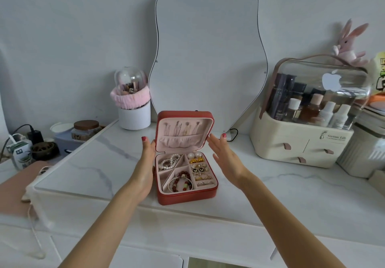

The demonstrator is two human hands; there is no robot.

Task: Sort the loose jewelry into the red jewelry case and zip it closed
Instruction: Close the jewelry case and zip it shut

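Two bare forearms are seen reaching up from the bottom of the frame over the front edge of a white marble-patterned table (291,201). At centre frame, near that edge, a red jewelry case (185,194) stands open, with bare tabletop on both sides. The left hand (145,163) is laid flat along the case's left side, fingers straight, holding nothing. The right hand (225,159) is held open just beside the upright lid. Pearls, bead bracelets and earrings fill the pink compartments. A wavy mirror (208,49) stands behind.

mirror (208,59) | cosmetics organizer (300,140) | plush rabbit (348,47) | jar (86,130), contents unclear
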